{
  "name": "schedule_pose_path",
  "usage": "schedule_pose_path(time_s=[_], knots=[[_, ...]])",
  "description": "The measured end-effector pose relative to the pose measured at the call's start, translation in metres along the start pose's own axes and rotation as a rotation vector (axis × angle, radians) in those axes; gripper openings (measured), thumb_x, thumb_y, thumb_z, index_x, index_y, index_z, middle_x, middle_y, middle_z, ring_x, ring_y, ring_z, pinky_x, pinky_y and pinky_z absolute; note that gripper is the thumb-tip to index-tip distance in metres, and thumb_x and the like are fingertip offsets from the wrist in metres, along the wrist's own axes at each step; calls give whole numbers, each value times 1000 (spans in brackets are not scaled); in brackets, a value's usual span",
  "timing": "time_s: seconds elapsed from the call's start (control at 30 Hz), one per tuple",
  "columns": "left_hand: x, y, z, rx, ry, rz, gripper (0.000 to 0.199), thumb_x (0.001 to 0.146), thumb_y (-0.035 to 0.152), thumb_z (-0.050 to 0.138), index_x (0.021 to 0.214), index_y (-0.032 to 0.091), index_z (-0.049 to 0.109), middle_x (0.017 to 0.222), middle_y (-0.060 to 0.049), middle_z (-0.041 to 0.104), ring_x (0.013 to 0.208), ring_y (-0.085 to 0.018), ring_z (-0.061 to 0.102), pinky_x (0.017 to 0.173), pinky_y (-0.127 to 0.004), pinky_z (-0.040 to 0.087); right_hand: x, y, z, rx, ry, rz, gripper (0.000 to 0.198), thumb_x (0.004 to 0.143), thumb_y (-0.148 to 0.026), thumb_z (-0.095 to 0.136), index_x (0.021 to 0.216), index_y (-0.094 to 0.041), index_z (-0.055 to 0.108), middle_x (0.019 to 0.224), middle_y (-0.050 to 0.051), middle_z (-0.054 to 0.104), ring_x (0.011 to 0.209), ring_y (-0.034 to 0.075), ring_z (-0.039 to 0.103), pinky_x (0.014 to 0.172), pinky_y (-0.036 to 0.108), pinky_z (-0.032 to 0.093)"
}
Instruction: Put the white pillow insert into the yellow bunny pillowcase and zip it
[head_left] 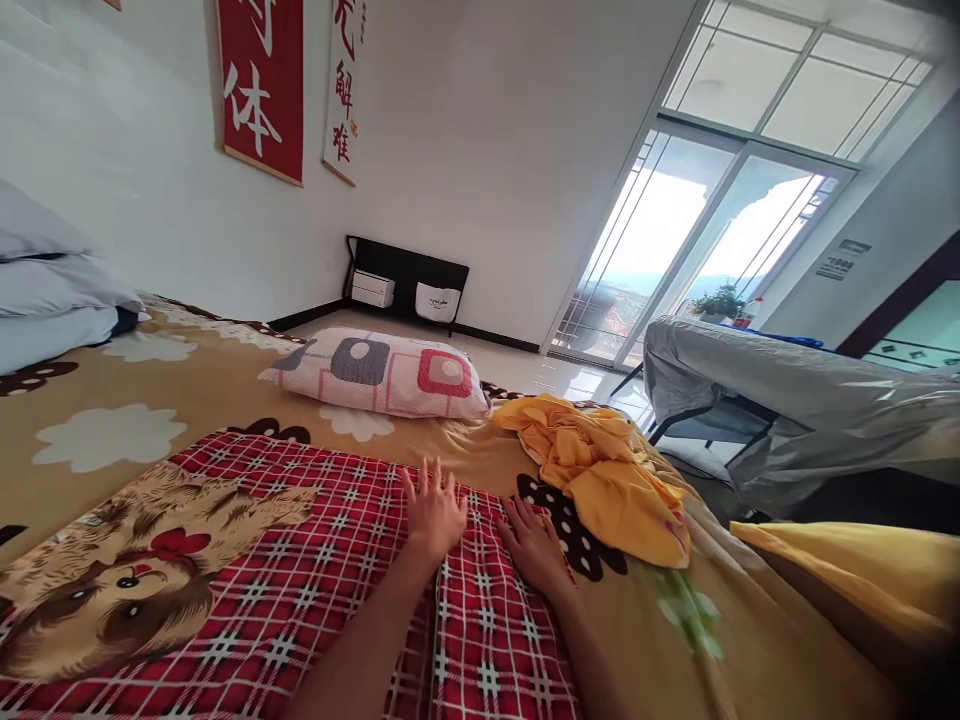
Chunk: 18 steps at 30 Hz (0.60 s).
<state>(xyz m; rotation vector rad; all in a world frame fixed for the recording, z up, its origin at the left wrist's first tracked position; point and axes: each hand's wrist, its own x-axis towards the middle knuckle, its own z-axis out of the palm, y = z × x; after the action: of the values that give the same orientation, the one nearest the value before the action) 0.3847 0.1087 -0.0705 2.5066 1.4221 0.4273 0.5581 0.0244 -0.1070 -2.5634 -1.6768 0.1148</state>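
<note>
Head view: wide bed covered by a tan bedspread with cream flower shapes and dark dotted patches [135, 400], filling the lower half of the frame. White wall behind, with a red hanging banner with white characters [262, 85] and a narrow white scroll with red characters [343, 90]. Glossy pale floor runs to big sliding glass doors [675, 250] at right, bright daylight outside.

Red-and-white plaid blanket with a brown dog print [247, 590] lies flat on the bedspread, near edge of frame. Left hand [433, 510] rests palm down on the plaid, fingers spread, grasping nothing. Right hand [534, 545] lies flat just beside it at the blanket's right edge, fingers extended, also holding nothing. Both forearms run over the blanket.

Pink pillow with grey and red square pattern [382, 375] sits beyond the hands, well apart. Crumpled yellow cloth [600, 470] heaped just right of the right hand, near but not touching. Stacked white pillows [52, 290] at far left. Grey plastic-covered furniture [795, 400] stands off the bed's right side. Low black stand with white boxes [405, 285] against the far wall. Potted plant [720, 300] by the doors.
</note>
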Motion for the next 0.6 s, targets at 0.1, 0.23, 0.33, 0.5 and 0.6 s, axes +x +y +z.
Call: schedule_pose_path(time_s=[0.1,0.23,0.33,0.5,0.6], knots=[[2,-16,8,13,-98,-61,68,90,56,33,148,19,36,157,-13,21,146,-35,11,113,-65,2,0,0,-7,40,2,15,59,95,-54,25,149,-29,31,158,2,20,146,19,16,118,46,10],[2,-20,17,38,-46,-38,65,92,53,32,147,18,38,155,-16,26,145,-35,17,112,-66,4,-7,-13,-19,87,277,21,65,96,-55,23,153,-24,20,160,5,11,148,21,8,118,46,13],[4,-17,13,31,-38,-44,58,93,44,33,144,17,42,153,-16,30,144,-35,21,112,-66,7,-14,-26,-18,93,218,-99,62,96,-55,17,152,-28,23,159,2,18,147,19,10,118,45,12],[2,-6,10,-29,4,159,53,95,26,27,145,18,39,155,-9,30,144,-24,25,119,-50,14,-16,-32,-7,78,-79,-203,64,95,-61,17,151,-30,23,159,-1,15,147,18,10,118,44,12],[-3,-1,18,-49,-41,251,52,96,29,24,144,21,43,153,-4,34,143,-22,27,119,-47,17,-14,-33,-9,63,-71,-199,64,96,-59,15,152,-29,22,159,0,13,147,17,11,118,44,14]])
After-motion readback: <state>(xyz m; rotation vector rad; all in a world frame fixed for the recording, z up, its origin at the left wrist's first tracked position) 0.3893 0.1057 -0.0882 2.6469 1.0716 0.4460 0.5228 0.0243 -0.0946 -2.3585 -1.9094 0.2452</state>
